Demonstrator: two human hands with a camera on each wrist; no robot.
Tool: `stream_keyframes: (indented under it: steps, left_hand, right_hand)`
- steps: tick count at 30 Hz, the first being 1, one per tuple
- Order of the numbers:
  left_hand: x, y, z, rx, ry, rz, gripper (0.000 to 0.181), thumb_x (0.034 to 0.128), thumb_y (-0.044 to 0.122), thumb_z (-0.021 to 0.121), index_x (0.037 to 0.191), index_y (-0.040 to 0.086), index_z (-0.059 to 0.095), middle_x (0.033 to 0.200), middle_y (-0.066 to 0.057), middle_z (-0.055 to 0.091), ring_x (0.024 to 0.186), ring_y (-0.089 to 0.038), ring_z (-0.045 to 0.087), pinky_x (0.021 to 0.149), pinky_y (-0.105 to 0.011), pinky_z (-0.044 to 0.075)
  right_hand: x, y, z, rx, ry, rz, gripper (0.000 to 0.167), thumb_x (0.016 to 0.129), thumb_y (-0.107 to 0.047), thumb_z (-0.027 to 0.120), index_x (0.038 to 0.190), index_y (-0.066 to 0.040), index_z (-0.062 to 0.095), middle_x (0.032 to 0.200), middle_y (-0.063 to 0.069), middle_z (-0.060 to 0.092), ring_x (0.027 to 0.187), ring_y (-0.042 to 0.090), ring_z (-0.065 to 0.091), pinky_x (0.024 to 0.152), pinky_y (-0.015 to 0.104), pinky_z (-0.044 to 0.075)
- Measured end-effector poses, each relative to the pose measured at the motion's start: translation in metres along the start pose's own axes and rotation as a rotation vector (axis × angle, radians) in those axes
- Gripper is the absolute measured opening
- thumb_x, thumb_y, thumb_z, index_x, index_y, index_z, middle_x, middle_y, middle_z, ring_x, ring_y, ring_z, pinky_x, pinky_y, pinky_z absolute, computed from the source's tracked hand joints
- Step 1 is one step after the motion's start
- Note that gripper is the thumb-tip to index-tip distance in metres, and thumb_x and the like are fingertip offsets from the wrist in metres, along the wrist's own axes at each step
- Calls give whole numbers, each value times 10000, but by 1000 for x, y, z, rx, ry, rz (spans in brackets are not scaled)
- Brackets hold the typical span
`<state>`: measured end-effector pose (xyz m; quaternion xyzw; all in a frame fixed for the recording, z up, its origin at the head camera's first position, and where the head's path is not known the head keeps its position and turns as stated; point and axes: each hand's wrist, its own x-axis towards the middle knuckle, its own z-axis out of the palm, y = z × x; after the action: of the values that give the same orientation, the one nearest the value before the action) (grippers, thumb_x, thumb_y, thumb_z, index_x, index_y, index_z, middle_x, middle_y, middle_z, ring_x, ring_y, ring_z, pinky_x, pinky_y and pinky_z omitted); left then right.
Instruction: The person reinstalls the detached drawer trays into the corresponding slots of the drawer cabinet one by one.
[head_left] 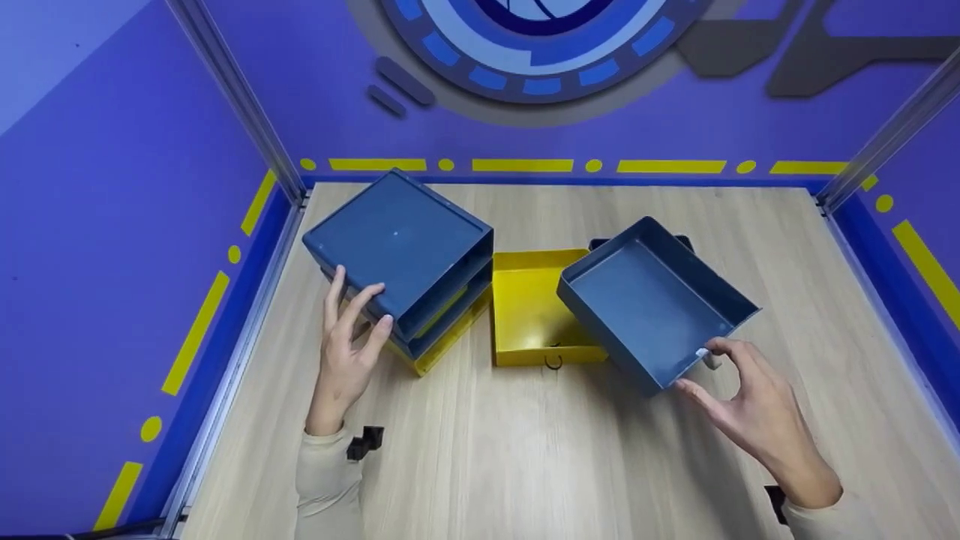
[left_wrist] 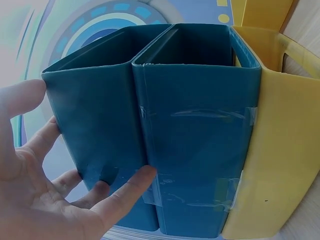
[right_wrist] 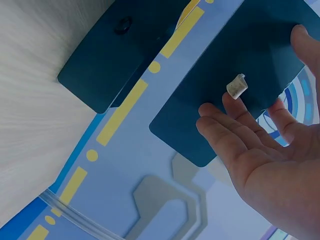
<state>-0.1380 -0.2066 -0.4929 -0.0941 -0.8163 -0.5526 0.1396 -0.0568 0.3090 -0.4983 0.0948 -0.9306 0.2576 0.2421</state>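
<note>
Head view: blue drawer (head_left: 637,307) held up beside the stacked unit (head_left: 394,240)

The blue drawer is pinched at its front edge between the thumb and fingers of the right hand (head_left: 757,412), near a white tab (right_wrist: 237,86). It is held tilted above the counter (head_left: 487,465), partly overlapping the yellow drawer (head_left: 525,307) in view. Behind it, a dark blue piece (right_wrist: 120,55) is mostly hidden; it appears to be a second drawer. The left hand (head_left: 349,345) is laid against the side of the stacked unit with fingers spread, nothing being gripped. Clear tape (left_wrist: 205,114) is stuck along that side, where two blue shells are stacked above a yellow one.
</note>
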Motion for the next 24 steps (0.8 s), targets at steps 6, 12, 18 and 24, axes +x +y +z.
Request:
stream_keyframes:
  steps: [6, 12, 18, 24]
  left_hand:
    - [0, 0, 0, 14, 7, 3, 423, 1060, 180, 666, 1481, 201, 636, 1810, -21, 58, 1616, -393, 262, 1100, -688, 477]
    - [0, -1, 0, 24, 4, 11, 428, 1058, 189, 669, 1484, 206, 634, 1809, -18, 63, 1628, -391, 227, 1112, -706, 456]
    - [-1, 0, 0, 24, 6, 21, 432, 1055, 173, 668, 1485, 209, 634, 1810, -39, 66, 1618, -407, 250, 1103, -713, 459]
    - [0, 0, 0, 31, 11, 29, 433, 1058, 186, 665, 1489, 224, 632, 1809, -24, 77, 1624, -409, 231, 1110, -713, 452]
  right_hand:
    - [0, -3, 1, -22, -10, -36, 667, 676, -183, 1009, 1231, -14, 681, 1044, 107, 707, 911, 211, 639, 779, 242, 476]
    - [1, -12, 3, 0, -19, -74, 646, 673, -184, 1010, 1209, -27, 685, 1036, 93, 704, 912, 199, 642, 801, 241, 484]
    - [2, -24, 9, 28, -34, -132, 647, 664, -187, 1017, 1202, -32, 693, 1073, 82, 727, 964, 243, 697, 872, 211, 487]
    - [5, -35, 15, 62, -72, -157, 637, 664, -206, 1020, 1186, -41, 695, 1093, 55, 721, 988, 217, 692, 927, 87, 448]
